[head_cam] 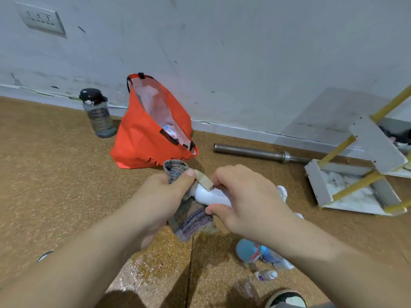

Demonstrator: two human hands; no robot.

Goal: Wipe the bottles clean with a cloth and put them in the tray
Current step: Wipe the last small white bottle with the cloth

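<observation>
My right hand [242, 197] grips a white bottle [210, 196] held sideways above the floor. My left hand [160, 192] holds a grey and purple striped cloth [191, 217] wrapped around the bottle's left end, thumb pressing on top. On the floor under my right forearm lie a blue bottle with a label [251, 250] and a small clear bottle [266, 274]. A white tray [315, 181] with yellow bars and a marbled bottom sits at the right on the floor.
An orange bag [144, 138] stands open by the wall, a dark water bottle [99, 114] to its left. A metal bar [255, 153] lies along the skirting. A white object [283, 193] shows behind my right hand. My shoe [287, 297] is at bottom right.
</observation>
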